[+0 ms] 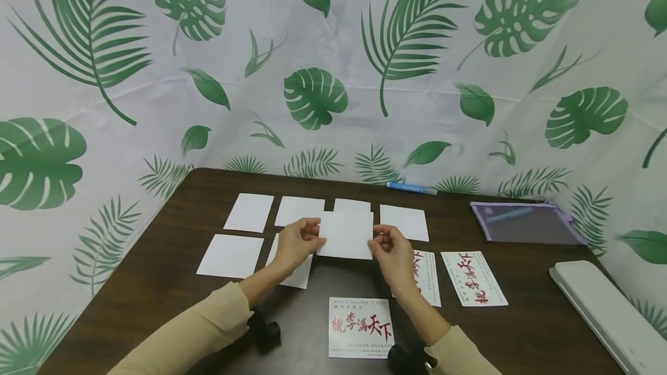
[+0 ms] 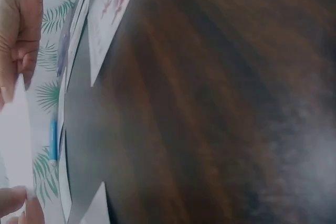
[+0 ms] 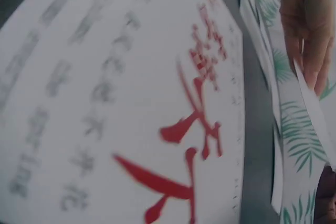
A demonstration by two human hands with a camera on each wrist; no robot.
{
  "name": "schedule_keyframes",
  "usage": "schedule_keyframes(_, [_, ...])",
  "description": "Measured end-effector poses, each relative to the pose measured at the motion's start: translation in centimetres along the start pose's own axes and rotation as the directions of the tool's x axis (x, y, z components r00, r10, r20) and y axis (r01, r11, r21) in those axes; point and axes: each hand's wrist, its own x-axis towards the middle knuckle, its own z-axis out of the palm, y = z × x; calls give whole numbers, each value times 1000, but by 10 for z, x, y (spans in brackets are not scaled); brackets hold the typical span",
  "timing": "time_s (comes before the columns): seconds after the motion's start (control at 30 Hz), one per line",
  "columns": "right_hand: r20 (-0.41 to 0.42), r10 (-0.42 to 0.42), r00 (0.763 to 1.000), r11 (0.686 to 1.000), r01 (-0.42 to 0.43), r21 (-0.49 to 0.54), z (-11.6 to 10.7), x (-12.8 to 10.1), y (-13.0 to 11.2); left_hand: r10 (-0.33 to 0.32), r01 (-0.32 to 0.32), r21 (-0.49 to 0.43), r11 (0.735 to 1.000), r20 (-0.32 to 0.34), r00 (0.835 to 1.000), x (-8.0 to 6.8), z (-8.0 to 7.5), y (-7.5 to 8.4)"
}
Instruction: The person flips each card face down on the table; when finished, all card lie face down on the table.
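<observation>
Above the middle of the table, a blank white card (image 1: 345,236) is held up by both hands. My left hand (image 1: 296,246) pinches its left edge between thumb and fingers. The right hand (image 1: 393,253) pinches the opposite edge, its other fingers curled. In the left wrist view the card (image 2: 16,140) appears nearly edge-on, the left fingertips (image 2: 21,203) low in the corner. Below the hands lies a card printed with red characters (image 1: 361,328), large in the right wrist view. A second printed card (image 1: 428,279) is partly covered by the right hand.
Several blank white cards (image 1: 230,256) lie in rows behind and left of the hands. Another printed card (image 1: 474,279) lies to the right. A blue pen (image 1: 410,188), a purple mesh pouch (image 1: 526,224) and a white long box (image 1: 609,311) rest toward the back and right.
</observation>
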Motion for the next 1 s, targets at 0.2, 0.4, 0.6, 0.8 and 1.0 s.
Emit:
schedule_keyframes(0.2, [110,75,991,991,-62,-115,-4,-2,13,12,-19,78,997,96,995,-5,-1,-6])
schedule_keyframes(0.4, [207,104,973,984,-70,-164,-4,-6,18,34,-78,256,963,173,984,-9,-4,-7])
schedule_keyframes(0.6, [249,77,966,965,-10,-262,-6,-9,19,50,-125,362,924,210,976,-10,-5,-6])
schedule_keyframes(0.8, [284,63,957,943,36,-330,-8,-10,23,64,-167,416,894,251,966,-11,-5,-7])
schedule_keyframes(1.0, [293,18,956,903,110,-414,-7,-8,23,73,-217,504,836,290,954,-9,-4,-2])
